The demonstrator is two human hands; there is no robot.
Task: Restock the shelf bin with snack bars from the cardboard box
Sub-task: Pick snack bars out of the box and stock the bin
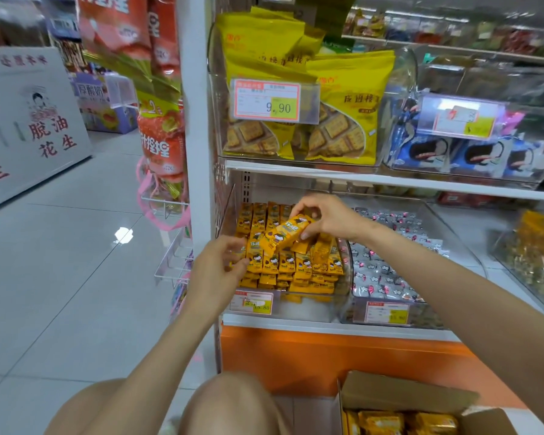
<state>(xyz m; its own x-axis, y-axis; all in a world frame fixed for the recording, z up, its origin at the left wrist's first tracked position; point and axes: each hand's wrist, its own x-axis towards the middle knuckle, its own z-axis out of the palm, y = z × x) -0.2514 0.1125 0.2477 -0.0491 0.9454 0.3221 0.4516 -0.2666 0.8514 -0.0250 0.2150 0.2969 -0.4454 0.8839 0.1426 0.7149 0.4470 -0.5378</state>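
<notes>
A clear shelf bin (347, 271) on the lower shelf holds rows of orange-yellow snack bars (288, 265). My right hand (327, 218) grips a small bunch of these snack bars (291, 235) over the bin's middle. At the bin's left front, my left hand (215, 271) touches the standing bars with its fingertips, fingers curled; whether it holds one is unclear. The open cardboard box (399, 400) sits on the floor at the lower right, with more yellow bars (399, 423) inside.
A neighbouring bin (390, 277) of silver-wrapped snacks stands to the right. Yellow cracker bags (336, 120) fill the shelf above. Hanging snack packs (161, 133) and a wire rack (173, 255) flank the shelf's left post. My knees (233, 403) are low in front.
</notes>
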